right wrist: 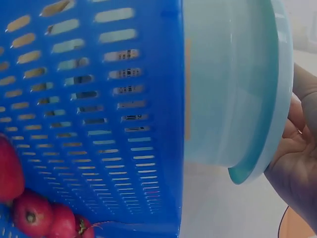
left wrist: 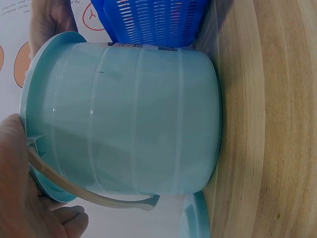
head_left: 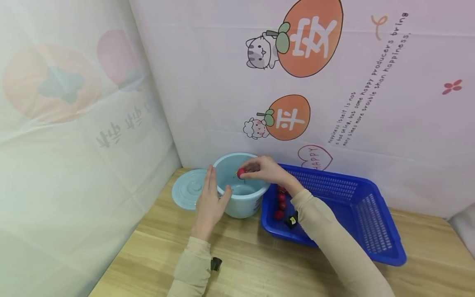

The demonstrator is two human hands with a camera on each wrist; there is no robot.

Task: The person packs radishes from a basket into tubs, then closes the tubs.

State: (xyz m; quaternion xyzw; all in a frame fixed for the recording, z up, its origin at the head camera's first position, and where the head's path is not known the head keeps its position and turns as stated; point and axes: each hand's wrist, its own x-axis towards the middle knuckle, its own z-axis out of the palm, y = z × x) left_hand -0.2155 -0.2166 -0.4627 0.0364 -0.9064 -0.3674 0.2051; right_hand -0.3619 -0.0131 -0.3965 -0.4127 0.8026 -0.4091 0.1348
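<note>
My right hand (head_left: 265, 169) pinches a small red radish (head_left: 241, 173) with a thin green stem over the mouth of a light blue bucket (head_left: 243, 209). The bucket stands upright on the wooden table. At its near left side, my left hand (head_left: 210, 204) rests against the rim, fingers straight and thumb apart. In the left wrist view, the bucket's beige handle (left wrist: 89, 193) hangs along its side beside that hand. Several more radishes (head_left: 282, 206) lie in the left end of a blue plastic basket (head_left: 345, 212), right of the bucket.
A round light blue lid (head_left: 185, 192) lies left of the bucket, by the corner of the white cloth walls. The slotted basket sits close against the bucket's right side, under my right forearm. Wooden tabletop (head_left: 256, 264) stretches in front of both.
</note>
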